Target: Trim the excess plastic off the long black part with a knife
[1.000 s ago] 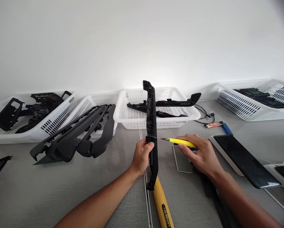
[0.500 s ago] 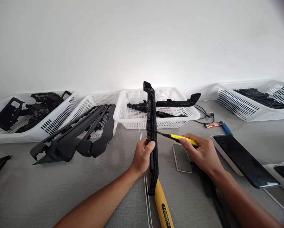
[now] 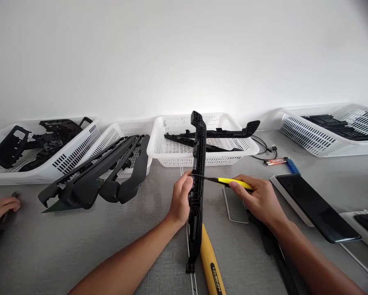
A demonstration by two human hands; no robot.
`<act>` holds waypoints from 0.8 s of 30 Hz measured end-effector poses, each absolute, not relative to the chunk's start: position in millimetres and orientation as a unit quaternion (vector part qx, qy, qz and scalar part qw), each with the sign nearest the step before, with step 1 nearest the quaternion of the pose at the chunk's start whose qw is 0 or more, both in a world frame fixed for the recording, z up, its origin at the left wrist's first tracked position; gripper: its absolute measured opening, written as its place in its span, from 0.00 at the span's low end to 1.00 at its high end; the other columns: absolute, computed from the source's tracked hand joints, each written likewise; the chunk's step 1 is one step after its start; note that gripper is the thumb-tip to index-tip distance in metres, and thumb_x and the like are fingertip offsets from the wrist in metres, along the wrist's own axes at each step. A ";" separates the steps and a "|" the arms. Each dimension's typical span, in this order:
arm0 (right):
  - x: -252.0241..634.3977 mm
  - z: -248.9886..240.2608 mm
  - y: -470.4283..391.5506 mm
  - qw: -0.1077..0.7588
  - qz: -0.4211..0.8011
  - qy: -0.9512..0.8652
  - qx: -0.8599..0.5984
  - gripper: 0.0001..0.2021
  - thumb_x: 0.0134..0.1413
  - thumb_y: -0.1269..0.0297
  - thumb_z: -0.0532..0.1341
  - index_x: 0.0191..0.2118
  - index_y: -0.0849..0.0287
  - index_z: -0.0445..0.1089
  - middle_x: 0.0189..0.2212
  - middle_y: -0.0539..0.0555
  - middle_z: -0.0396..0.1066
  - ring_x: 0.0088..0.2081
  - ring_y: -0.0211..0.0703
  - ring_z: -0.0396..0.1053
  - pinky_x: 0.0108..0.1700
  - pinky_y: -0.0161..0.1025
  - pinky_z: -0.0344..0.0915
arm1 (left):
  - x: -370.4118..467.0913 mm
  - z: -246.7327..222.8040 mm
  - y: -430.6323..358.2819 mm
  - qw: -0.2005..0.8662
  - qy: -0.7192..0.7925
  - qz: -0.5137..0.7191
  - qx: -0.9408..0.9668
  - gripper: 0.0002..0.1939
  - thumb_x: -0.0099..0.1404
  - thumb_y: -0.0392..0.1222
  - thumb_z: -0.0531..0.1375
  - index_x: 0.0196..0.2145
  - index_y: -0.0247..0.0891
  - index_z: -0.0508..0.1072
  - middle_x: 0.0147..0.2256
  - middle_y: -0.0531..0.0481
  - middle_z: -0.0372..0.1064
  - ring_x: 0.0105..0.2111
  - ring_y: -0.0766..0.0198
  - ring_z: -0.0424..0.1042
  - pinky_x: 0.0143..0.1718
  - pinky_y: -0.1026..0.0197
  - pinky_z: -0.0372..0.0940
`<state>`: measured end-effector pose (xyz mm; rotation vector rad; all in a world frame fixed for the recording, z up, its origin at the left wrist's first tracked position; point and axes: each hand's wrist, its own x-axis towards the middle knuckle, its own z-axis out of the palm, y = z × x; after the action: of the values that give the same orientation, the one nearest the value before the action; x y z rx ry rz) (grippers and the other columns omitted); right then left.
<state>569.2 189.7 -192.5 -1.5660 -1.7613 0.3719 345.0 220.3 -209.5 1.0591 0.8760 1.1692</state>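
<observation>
A long black plastic trim piece point(image 3: 197, 196), ribbed on the side facing me, stands nearly upright in my view. My left hand point(image 3: 181, 198) grips it around its middle, thumb at the left edge. In my right hand point(image 3: 260, 196) is a yellow and black utility knife point(image 3: 233, 182). Its thin dark blade points left and lies across the trim piece, close to my left thumb; whether it cuts in cannot be seen. Behind, a white basket point(image 3: 202, 160) holds more black trim pieces point(image 3: 229, 133). A yellow-handled tool point(image 3: 213, 262) lies below the held piece.
Dark trim pieces point(image 3: 100, 176) lean out of another white basket point(image 3: 114, 131). White baskets with black parts stand far left point(image 3: 57, 164) and far right point(image 3: 316, 141). A phone point(image 3: 319, 205), lighter point(image 3: 292, 166) and cable point(image 3: 265, 149) lie right. Another person's hand point(image 3: 5, 207) is at left.
The trim piece has shifted down and tilted, its lower end swinging left. My left hand has moved slightly up along it, and the knife slightly down and left. Another person's hand has come in at left.
</observation>
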 end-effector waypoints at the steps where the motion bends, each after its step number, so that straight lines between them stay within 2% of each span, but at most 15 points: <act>1: 569.3 -192.7 189.8 0.372 0.142 -0.680 -0.616 0.25 0.67 0.42 0.57 0.31 0.58 0.78 0.20 0.49 0.68 0.23 0.39 0.63 0.26 0.37 0.55 | 344.9 -208.1 220.7 0.621 0.371 0.506 0.471 0.20 0.68 0.60 0.60 0.42 0.39 0.75 0.25 0.55 0.64 0.26 0.63 0.61 0.28 0.63 0.59; 6: 568.6 -192.5 189.9 0.363 0.146 -0.691 -0.608 0.27 0.68 0.42 0.56 0.30 0.58 0.78 0.21 0.50 0.71 0.24 0.40 0.65 0.27 0.37 0.57 | 345.9 -207.5 222.5 0.655 0.357 0.497 0.443 0.14 0.63 0.51 0.63 0.40 0.38 0.74 0.23 0.59 0.58 0.22 0.68 0.55 0.23 0.65 0.54; 11: 567.2 -192.1 189.4 0.380 0.157 -0.675 -0.612 0.23 0.67 0.43 0.58 0.34 0.58 0.79 0.28 0.52 0.77 0.29 0.43 0.71 0.32 0.38 0.63 | 347.1 -208.0 222.7 0.660 0.367 0.501 0.422 0.11 0.63 0.49 0.63 0.37 0.39 0.73 0.23 0.59 0.59 0.22 0.68 0.56 0.24 0.66 0.55; 17: 571.1 -193.3 190.6 0.406 0.137 -0.679 -0.596 0.19 0.65 0.45 0.61 0.36 0.57 0.79 0.33 0.54 0.79 0.35 0.47 0.74 0.40 0.41 0.67 | 347.2 -210.9 222.9 0.657 0.369 0.518 0.404 0.12 0.63 0.49 0.63 0.30 0.39 0.70 0.23 0.58 0.57 0.23 0.68 0.55 0.24 0.65 0.54; 24: 569.0 -188.3 189.0 0.378 0.178 -0.685 -0.597 0.22 0.66 0.44 0.59 0.34 0.57 0.79 0.27 0.52 0.76 0.29 0.43 0.70 0.32 0.39 0.63 | 347.9 -224.5 226.6 0.629 0.406 0.529 0.399 0.17 0.59 0.53 0.66 0.24 0.38 0.69 0.25 0.55 0.59 0.27 0.66 0.59 0.29 0.63 0.57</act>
<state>569.0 189.0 -188.3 -1.5256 -1.7510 0.4538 347.9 226.6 -224.5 0.9150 0.9310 1.2120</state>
